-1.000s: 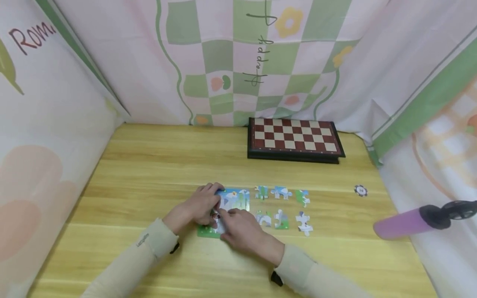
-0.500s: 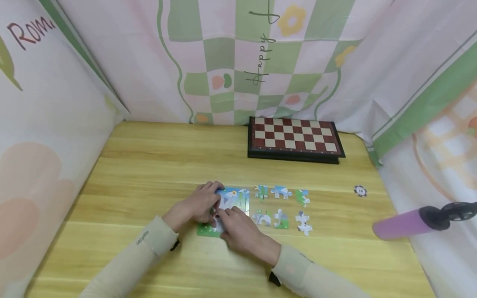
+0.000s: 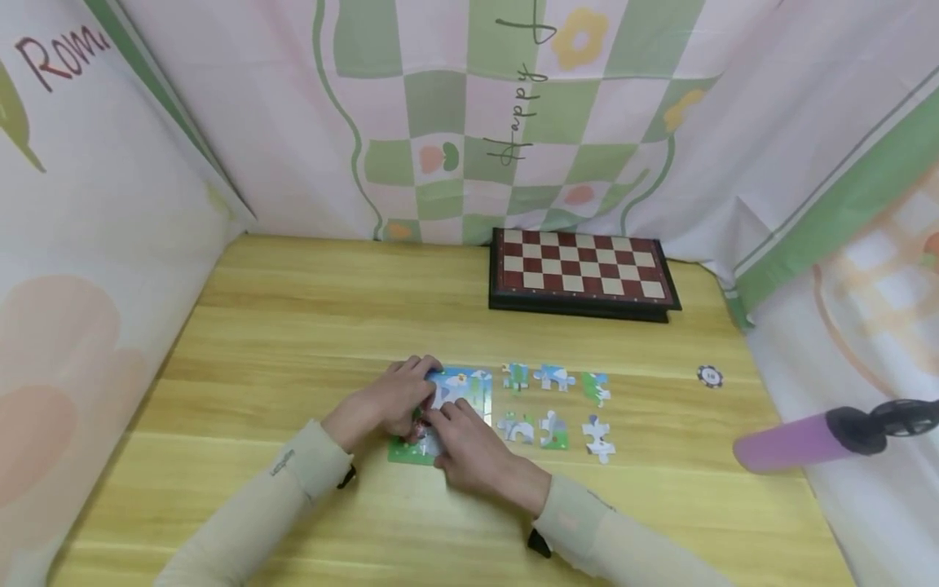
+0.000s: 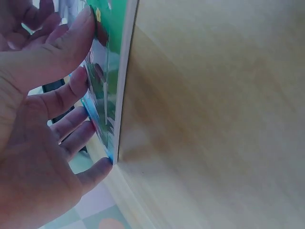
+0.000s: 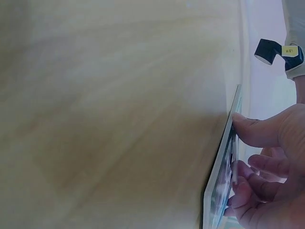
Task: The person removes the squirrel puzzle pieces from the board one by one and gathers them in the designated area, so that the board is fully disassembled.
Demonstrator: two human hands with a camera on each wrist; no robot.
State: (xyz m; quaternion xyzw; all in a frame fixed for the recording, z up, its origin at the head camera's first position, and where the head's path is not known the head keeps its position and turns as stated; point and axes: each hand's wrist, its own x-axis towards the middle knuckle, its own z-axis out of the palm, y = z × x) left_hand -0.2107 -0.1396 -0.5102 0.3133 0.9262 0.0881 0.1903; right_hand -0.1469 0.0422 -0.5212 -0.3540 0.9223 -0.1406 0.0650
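A jigsaw board point(image 3: 411, 453) with a blue sky and a green lower edge lies on the wooden table, partly covered by both hands. My left hand point(image 3: 398, 397) rests over its left side; in the left wrist view the thumb and fingertips touch the picture surface. From the other side my right hand point(image 3: 473, 448) reaches over the lower middle. In the right wrist view its bent fingers pinch a thin jigsaw piece point(image 5: 235, 171) that stands slightly raised off the board, while the thumb touches the board near its edge. The hands hide the piece's picture in the head view.
Several loose jigsaw pieces point(image 3: 555, 377) lie in two rows right of the board. Behind them sits a folded chessboard point(image 3: 583, 269). A round chip point(image 3: 709, 376) and a purple bottle point(image 3: 795, 440) with a black cap are at the right. Patterned curtains point(image 3: 440, 106) enclose the table.
My right hand has shifted a little up and left over the board. The left hand stays nearly in place, and the loose pieces have not moved.
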